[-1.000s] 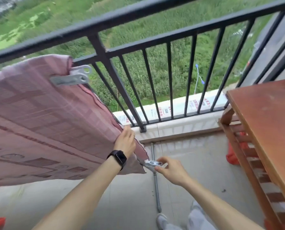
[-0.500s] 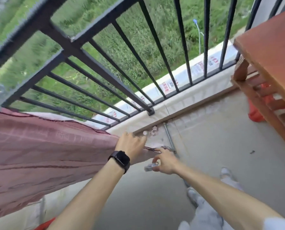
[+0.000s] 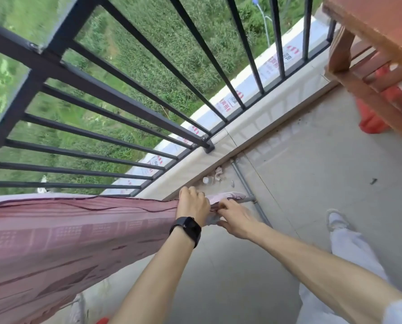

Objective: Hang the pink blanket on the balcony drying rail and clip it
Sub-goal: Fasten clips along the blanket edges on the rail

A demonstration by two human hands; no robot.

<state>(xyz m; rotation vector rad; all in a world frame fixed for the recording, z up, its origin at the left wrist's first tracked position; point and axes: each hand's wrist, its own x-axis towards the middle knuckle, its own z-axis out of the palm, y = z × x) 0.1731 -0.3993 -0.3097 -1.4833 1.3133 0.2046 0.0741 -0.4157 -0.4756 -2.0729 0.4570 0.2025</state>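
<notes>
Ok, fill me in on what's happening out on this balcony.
A person is working at the lower corner of a pink blanket that hangs by the black railing. The left hand, with a black watch on its wrist, grips the blanket's edge. The right hand is pressed in beside it, holding something pale, too hidden to identify.

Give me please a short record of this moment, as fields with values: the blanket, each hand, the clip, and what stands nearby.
blanket: pink patterned fabric blanket, hanging at the left, its right corner gathered at the hands
left hand: left hand with black wrist watch, grip closed on the blanket corner
right hand: right hand, fingers at the same corner, touching the left hand
clip: small grey metal clip, mostly hidden between the hands
railing: black metal balcony railing
nearby: reddish-brown wooden rack at the right
</notes>
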